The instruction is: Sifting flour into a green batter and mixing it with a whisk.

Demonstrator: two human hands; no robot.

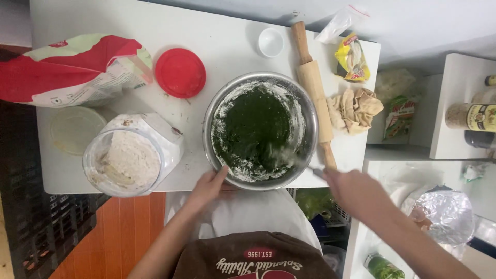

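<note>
At surface's near edge, steel bowl (260, 130) of green batter, left hand (207, 188) fingers gripping its rim, right hand (355, 192) fingers closed on blurred utensil (295, 160) in batter, rolling pin (313, 88) just right.

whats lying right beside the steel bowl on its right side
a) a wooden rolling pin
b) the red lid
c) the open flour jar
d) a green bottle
a, the wooden rolling pin lies along the right rim of the steel bowl, while the red lid and the flour jar sit to its left.
</note>
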